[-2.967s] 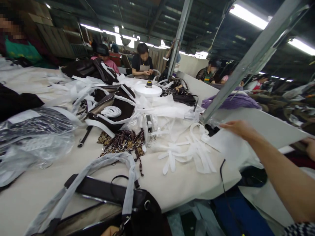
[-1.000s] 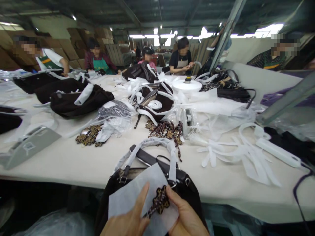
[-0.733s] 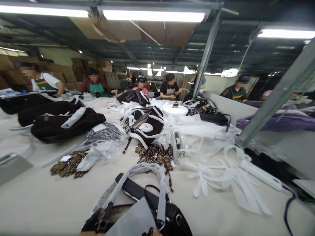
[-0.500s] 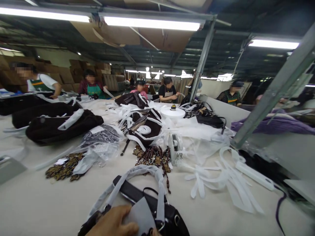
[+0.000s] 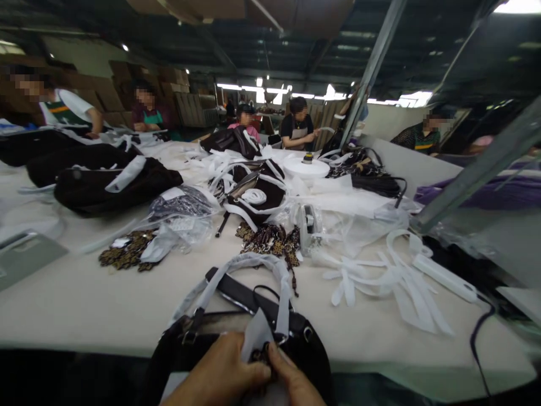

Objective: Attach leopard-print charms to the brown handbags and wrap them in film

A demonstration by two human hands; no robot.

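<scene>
A black handbag (image 5: 310, 355) stands at the table's near edge, its two handles (image 5: 249, 260) wrapped in white tissue. Over the front of the bag, my left hand (image 5: 224, 363) is closed around a whitish sheet (image 5: 257, 334), thumb pointing right. My right hand (image 5: 293, 375) pinches a small dark brown piece (image 5: 258, 355) against the sheet. Its exact kind is partly hidden by my fingers. A dark strap (image 5: 240, 293) lies across the bag's top behind the handles.
Leopard-print charms (image 5: 129, 251) lie in piles beyond the bag. White strips (image 5: 401, 293) and a white tool with a cord (image 5: 446, 277) are at right. Wrapped bags (image 5: 114, 186) lie at left. A slanted metal post (image 5: 473, 169) rises at right. Several co-workers sit across the table.
My view has tipped down, so the bag and table sit higher. More of both hands now shows, and my right hand has come in beside the left at the sheet.
</scene>
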